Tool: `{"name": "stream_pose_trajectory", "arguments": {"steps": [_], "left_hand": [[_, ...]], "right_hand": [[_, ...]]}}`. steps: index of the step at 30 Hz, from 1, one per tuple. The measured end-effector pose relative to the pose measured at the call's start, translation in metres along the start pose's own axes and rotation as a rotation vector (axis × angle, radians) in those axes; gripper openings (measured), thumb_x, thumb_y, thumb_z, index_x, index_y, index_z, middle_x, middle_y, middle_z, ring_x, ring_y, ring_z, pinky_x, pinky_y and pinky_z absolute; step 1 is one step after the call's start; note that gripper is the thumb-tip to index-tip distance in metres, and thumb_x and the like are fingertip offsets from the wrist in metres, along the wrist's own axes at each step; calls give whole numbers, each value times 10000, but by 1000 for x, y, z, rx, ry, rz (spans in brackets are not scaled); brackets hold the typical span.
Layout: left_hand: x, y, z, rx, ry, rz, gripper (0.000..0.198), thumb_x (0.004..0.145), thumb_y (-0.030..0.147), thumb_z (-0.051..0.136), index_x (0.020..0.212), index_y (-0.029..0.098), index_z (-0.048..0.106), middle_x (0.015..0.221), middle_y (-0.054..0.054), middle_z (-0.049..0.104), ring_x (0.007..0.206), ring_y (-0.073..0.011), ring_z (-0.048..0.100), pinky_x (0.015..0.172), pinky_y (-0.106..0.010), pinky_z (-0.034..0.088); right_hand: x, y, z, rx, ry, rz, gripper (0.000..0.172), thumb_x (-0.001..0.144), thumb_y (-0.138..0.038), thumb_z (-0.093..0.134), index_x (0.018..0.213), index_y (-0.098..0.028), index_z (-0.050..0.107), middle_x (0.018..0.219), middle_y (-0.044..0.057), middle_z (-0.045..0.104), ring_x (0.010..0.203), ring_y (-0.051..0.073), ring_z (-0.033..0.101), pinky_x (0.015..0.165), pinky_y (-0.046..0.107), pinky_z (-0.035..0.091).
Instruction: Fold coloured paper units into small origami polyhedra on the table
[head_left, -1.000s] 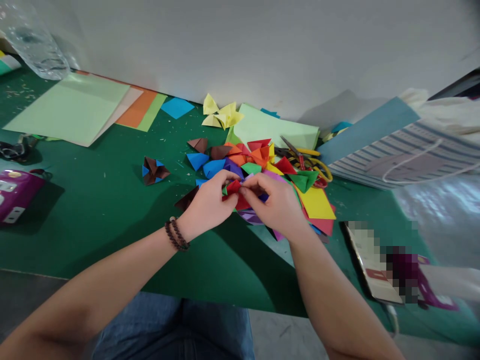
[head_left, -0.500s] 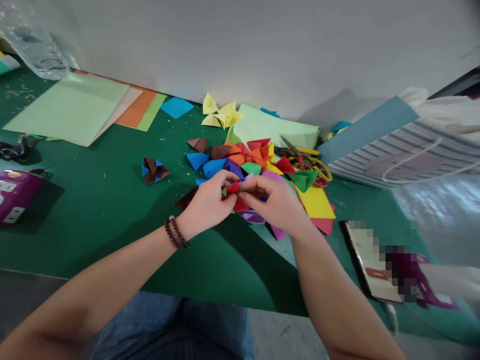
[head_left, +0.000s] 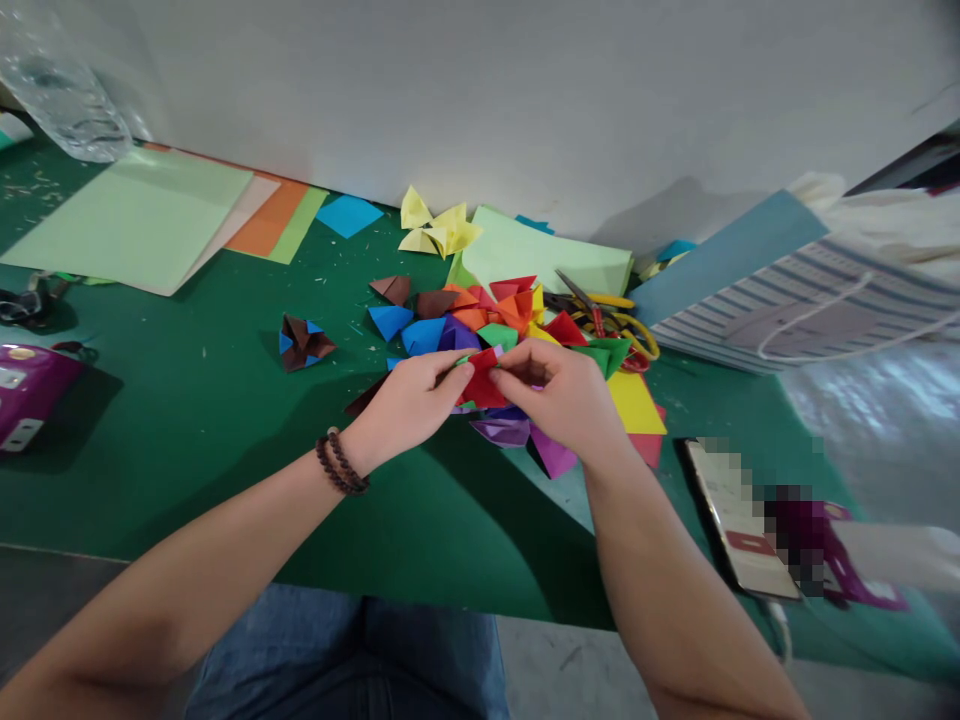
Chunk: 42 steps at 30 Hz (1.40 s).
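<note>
Between my hands is a folded red and green paper piece (head_left: 484, 384), its red face turned up toward me. My left hand (head_left: 414, 400) pinches its left side between thumb and fingers. On the right side, the thumb and fingertips of my right hand (head_left: 553, 392) grip the same piece. Just behind and below lies a heap of folded paper pieces in several colours, among them orange (head_left: 516, 310), blue (head_left: 424, 336) and purple (head_left: 553, 450) ones. A brown and blue folded paper unit (head_left: 304, 345) sits apart to the left. My fingers hide part of the heap.
Scissors (head_left: 600, 310) lie behind the heap, beside a striped paper bag (head_left: 810, 300). Paper sheets (head_left: 142, 215) and a plastic bottle (head_left: 71, 95) stand along the wall. A phone (head_left: 739, 520) with a cable is at right, a purple power strip (head_left: 37, 395) at left.
The red and green paper has turned in my fingers and now shows a broader red face. Both hands keep hold of it; the view has shifted slightly.
</note>
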<state>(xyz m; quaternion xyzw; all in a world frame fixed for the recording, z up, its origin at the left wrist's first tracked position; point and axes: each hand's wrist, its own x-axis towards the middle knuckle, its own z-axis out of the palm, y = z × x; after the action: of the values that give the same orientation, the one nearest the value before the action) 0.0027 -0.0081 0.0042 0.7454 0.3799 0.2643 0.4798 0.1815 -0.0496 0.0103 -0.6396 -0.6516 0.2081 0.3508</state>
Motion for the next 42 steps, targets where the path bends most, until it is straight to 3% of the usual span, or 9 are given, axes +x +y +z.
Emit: {"name": "stream_pose_trajectory", "arguments": {"steps": [4, 8, 10, 14, 18, 22, 32, 38, 42], "left_hand": [[0, -2, 1, 57, 3, 58, 342, 940, 274, 402, 1126, 178, 672, 951, -31, 722, 825, -164, 638, 787, -270, 495], [0, -5, 2, 117, 22, 110, 318, 943, 252, 383, 1019, 170, 680, 848, -23, 701, 736, -149, 601, 701, -250, 464], [0, -5, 0, 210, 5, 110, 321, 945, 266, 377, 911, 158, 678, 730, -17, 662, 630, -137, 553, 615, -247, 426], [0, -4, -6, 509, -24, 141, 344, 939, 294, 399, 710, 156, 614, 647, -34, 603, 572, -143, 523, 556, -261, 363], [-3, 0, -13, 790, -13, 194, 329, 936, 302, 405, 717, 161, 606, 678, -59, 602, 599, -172, 555, 556, -274, 355], [-5, 5, -17, 913, -43, 255, 327, 931, 274, 402, 686, 163, 589, 661, -57, 595, 612, -176, 557, 538, -278, 319], [-4, 5, -17, 975, -22, 348, 399, 940, 265, 360, 570, 171, 475, 578, -33, 544, 558, -131, 468, 545, -293, 242], [1, -1, -20, 881, 1, 357, 398, 886, 278, 450, 540, 174, 281, 506, 29, 354, 499, -93, 315, 527, -293, 181], [3, -4, -21, 767, -59, 320, 410, 873, 267, 460, 567, 177, 202, 497, 51, 255, 475, -76, 249, 514, -285, 156]], "right_hand": [[1, 0, -4, -106, -133, -9, 111, 820, -313, 591, 785, -211, 616, 690, -1, 657, 566, 137, 573, 531, 265, 420], [1, 0, -5, -305, -225, -176, 287, 901, -292, 471, 626, -214, 446, 572, -24, 491, 509, 119, 426, 489, 270, 287], [1, 1, -4, -355, -217, -249, 317, 904, -258, 445, 600, -215, 363, 573, -24, 439, 523, 120, 390, 500, 275, 264], [1, 3, -1, -416, -176, -325, 279, 884, -212, 444, 615, -212, 370, 618, -9, 459, 569, 128, 391, 525, 282, 249], [2, 3, 2, -442, -172, -349, 281, 884, -208, 431, 606, -210, 391, 601, -3, 457, 583, 138, 396, 527, 288, 232], [3, 3, 4, -447, -188, -374, 271, 884, -227, 434, 614, -209, 428, 618, 12, 501, 609, 147, 424, 535, 294, 230], [5, 1, 10, -363, -106, -458, 240, 851, -191, 449, 612, -192, 468, 623, 11, 530, 574, 129, 409, 542, 287, 220], [9, 4, 4, -321, -211, -372, 248, 826, -214, 455, 581, -183, 432, 569, -14, 472, 546, 109, 336, 528, 285, 174], [9, 3, 0, -264, -324, -331, 250, 833, -224, 452, 592, -181, 402, 557, -30, 444, 526, 94, 315, 534, 279, 184]]}}
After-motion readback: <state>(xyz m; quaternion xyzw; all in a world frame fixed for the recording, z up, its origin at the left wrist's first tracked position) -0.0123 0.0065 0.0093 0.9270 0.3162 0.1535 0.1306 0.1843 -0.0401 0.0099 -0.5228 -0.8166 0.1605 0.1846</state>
